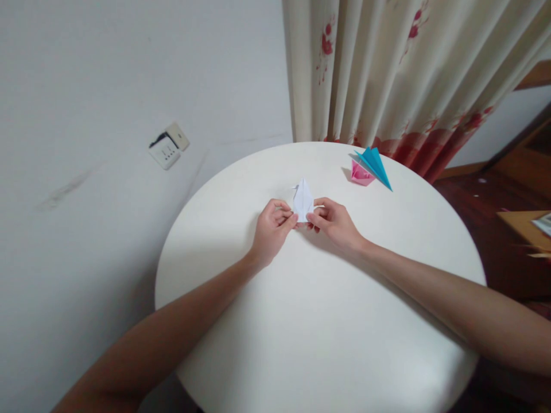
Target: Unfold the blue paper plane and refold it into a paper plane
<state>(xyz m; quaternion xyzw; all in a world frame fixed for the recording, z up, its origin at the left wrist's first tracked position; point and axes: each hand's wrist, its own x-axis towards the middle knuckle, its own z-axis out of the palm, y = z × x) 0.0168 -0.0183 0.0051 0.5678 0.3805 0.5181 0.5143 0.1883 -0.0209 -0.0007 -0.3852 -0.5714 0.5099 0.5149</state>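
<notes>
Tabletop [318, 321] carries blue plane [377, 167] and pink boat [360, 175] beyond held white paper [303, 201].

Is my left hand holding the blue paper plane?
No, the left hand holds the white paper; the blue plane sits farther back.

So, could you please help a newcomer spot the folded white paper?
On the round white table, find the left hand and right hand. They hold the folded paper, pointed at the top; its white colour sets it apart from the blue plane and pink piece.

soft light, faint shadows on the table [301, 321]
</notes>
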